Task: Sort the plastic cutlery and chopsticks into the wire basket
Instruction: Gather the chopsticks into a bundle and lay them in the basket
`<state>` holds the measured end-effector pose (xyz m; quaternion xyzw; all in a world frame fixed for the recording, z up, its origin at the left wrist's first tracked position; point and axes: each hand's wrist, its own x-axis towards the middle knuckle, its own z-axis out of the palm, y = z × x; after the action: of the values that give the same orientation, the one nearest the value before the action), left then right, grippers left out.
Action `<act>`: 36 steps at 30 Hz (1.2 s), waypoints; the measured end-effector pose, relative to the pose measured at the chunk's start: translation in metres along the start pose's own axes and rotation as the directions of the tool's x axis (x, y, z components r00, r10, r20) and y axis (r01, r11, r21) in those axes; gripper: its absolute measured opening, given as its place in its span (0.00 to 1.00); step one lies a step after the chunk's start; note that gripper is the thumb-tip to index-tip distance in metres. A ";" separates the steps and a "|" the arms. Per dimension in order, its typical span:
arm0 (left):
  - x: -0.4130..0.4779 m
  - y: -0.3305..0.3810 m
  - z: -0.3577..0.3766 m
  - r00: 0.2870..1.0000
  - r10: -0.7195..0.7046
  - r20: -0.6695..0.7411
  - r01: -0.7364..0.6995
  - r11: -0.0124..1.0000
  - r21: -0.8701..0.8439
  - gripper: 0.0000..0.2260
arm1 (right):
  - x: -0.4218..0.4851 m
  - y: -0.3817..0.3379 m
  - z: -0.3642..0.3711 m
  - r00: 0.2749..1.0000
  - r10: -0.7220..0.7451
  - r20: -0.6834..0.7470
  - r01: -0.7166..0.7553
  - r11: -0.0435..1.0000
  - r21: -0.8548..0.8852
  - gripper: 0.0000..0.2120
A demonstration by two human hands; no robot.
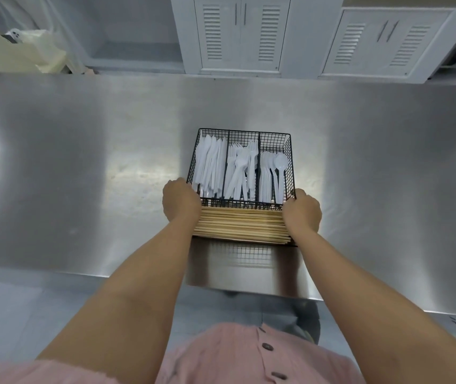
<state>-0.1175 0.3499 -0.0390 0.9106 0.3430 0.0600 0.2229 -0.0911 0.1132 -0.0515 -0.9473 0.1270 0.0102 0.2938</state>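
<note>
A black wire basket (244,132) stands on the steel table, a little right of centre. Its three far compartments hold white plastic knives (209,164) on the left, forks (241,167) in the middle and spoons (273,170) on the right. The long near compartment holds a flat stack of wooden chopsticks (242,225) lying crosswise. My left hand (181,200) grips the basket's left side near the front. My right hand (302,212) grips its right side opposite. Both sets of fingers curl round the wire rim.
The steel table (82,162) stretches wide on both sides of the basket, its near edge just under my forearms. White louvred cabinets (240,37) stand behind the table. A pale plastic bag (35,42) lies at the far left corner.
</note>
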 end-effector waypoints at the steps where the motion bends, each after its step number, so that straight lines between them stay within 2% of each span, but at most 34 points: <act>1: -0.002 0.006 0.002 1.000 0.006 -0.004 -0.006 1.000 -0.002 0.09 | 0.003 0.004 -0.004 1.000 -0.003 -0.007 0.003 1.000 -0.007 0.13; 9: -0.016 0.094 0.037 0.996 0.088 0.003 -0.087 0.994 -0.060 0.09 | 0.059 0.054 -0.065 0.997 0.050 -0.062 -0.049 0.999 0.018 0.12; 14: -0.030 0.171 0.071 0.991 0.124 0.052 -0.117 0.986 -0.122 0.08 | 0.115 0.100 -0.112 0.990 0.056 -0.130 -0.066 0.995 -0.072 0.14; 20: -0.040 0.250 0.112 0.981 0.181 0.070 -0.167 0.971 -0.174 0.11 | 0.167 0.146 -0.157 0.981 0.110 -0.160 -0.133 0.982 -0.137 0.14; 27: -0.041 0.311 0.149 0.975 0.212 0.063 -0.207 0.975 -0.080 0.12 | 0.229 0.179 -0.181 0.981 0.135 -0.138 -0.154 0.978 -0.139 0.15; 31: -0.037 0.327 0.161 0.980 0.188 0.059 -0.191 0.981 0.045 0.14 | 0.254 0.185 -0.185 0.986 0.121 -0.112 -0.136 0.980 -0.143 0.16; 36: -0.032 0.335 0.170 0.983 0.171 0.066 -0.177 0.980 0.097 0.14 | 0.274 0.191 -0.180 0.991 0.103 -0.088 -0.114 0.984 -0.134 0.16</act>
<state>0.1034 0.0438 -0.0397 0.9486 0.2582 0.0352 0.1797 0.1174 -0.2036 -0.0344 -0.9568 0.1891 -0.0034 0.2209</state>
